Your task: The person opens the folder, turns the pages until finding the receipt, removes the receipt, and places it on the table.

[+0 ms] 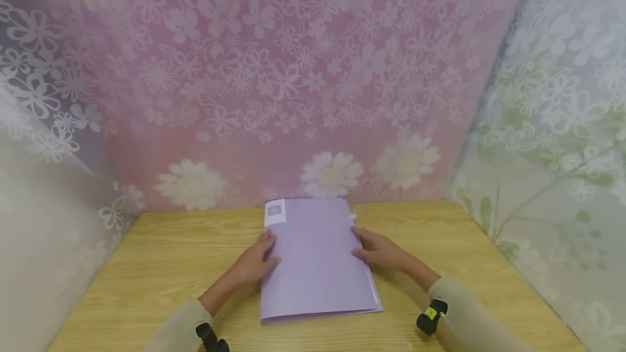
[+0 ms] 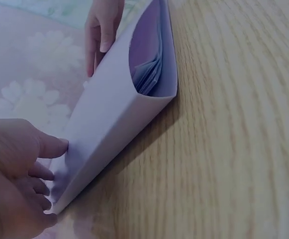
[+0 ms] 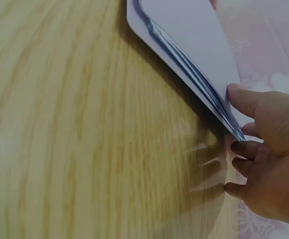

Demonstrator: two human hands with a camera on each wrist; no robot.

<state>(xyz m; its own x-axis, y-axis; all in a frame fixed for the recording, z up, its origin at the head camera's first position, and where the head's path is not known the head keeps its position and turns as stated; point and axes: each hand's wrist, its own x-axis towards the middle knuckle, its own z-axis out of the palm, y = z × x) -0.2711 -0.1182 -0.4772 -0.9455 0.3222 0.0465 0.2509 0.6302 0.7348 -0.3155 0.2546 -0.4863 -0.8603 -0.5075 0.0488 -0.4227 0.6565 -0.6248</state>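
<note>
A light purple document folder [image 1: 313,265] lies closed on the wooden table, with a white label [image 1: 275,212] at its top left corner. My left hand [image 1: 254,259] holds the folder's spine side, thumb on the front cover and the other fingers along the spine. On the opposite side, my right hand [image 1: 381,249] holds the opening edge with its thumb on the cover; the other fingertips are at that edge. Sheets or inner pockets [image 3: 194,69] show between the covers in the right wrist view. The near end gapes a little in the left wrist view.
The wooden table [image 1: 195,238] surrounds the folder on both sides. A pink flowered curtain [image 1: 293,96] hangs behind the table's far edge, near the folder's top. Pale flowered sheets stand at the left and right [image 1: 562,178]. Each sleeve carries a black wrist mount [image 1: 431,316].
</note>
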